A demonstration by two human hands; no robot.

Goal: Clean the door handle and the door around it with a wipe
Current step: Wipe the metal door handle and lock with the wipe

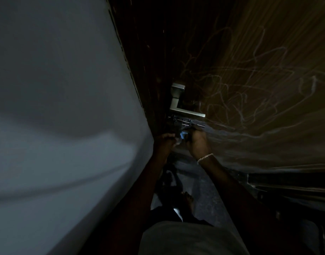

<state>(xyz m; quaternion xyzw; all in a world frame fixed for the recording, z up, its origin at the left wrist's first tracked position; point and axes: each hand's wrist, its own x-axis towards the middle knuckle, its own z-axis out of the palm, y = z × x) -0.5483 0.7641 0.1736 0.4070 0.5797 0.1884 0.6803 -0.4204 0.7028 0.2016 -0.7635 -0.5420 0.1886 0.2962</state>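
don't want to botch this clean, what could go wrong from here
1. It is very dim, so grime on the brushed silver lever door handle and the pale scribbles on the brown wooden door could easily be missed.
2. The left hand and right hand both seem to pinch a small pale blue-white item just below the handle; it might slip to the floor by the bare foot.

**Dim corner: pale wall, dark floor**

Light is low throughout. A smooth, pale grey-white painted wall [57, 107] fills the left side, crossed by broad soft shadow bands. Below is a dark speckled stone-like floor [202, 190], mostly in shade. A small bright white patch [178, 213] shows low down; what it lies on is unclear. Lower right too dark to read.
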